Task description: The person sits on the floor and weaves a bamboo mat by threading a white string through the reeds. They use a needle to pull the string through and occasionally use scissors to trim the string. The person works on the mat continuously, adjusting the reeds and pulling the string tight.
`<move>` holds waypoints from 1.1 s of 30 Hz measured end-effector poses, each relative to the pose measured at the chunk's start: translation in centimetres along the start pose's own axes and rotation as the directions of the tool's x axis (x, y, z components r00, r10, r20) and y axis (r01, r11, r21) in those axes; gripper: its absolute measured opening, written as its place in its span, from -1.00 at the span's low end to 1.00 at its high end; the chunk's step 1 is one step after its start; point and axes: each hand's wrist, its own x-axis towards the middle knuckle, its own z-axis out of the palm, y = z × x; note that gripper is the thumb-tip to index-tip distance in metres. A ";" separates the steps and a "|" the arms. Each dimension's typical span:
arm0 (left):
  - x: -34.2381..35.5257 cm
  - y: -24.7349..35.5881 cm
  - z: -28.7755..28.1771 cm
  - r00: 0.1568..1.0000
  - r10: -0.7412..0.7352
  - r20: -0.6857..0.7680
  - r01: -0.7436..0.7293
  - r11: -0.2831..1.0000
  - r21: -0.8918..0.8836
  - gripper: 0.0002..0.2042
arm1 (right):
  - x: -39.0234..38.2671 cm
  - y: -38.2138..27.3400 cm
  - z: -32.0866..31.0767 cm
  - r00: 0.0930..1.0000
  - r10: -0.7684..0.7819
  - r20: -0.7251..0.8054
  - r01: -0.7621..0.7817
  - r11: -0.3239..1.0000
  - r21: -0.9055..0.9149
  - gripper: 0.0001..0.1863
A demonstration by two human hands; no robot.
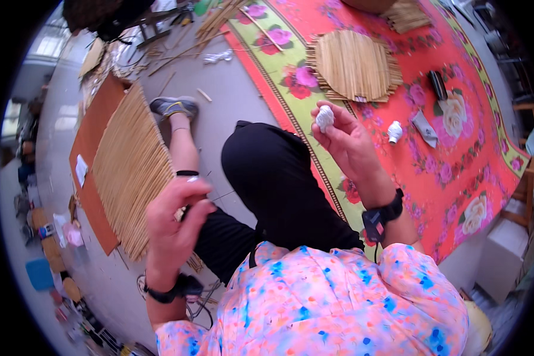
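Note:
My right hand [351,145], raised over the edge of the floral cloth, pinches a small white wound bundle of thread [324,118] between thumb and fingers. My left hand [177,216] is lifted beside my left leg, in front of the lower corner of the slatted panel [130,172]. Its fingers are curled together and a little blurred. A whitish speck shows at the fingertips, too small to name. A similar white bundle [394,132] lies on the cloth to the right of my right hand.
Red floral cloth [421,196] covers the floor at the right. On it lie a round mat of thin sticks [353,65], a black cylinder [438,86] and a grey packet [424,129]. A brown board [89,196] is under the panel. Loose sticks [219,24] are scattered at the far left.

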 end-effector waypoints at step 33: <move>-10.6 -5.3 -0.9 0.866 0.320 -0.384 -0.333 0.942 0.035 -0.78 | -6.9 10.8 16.3 0.786 0.561 0.259 -0.574 0.818 -0.028 -0.73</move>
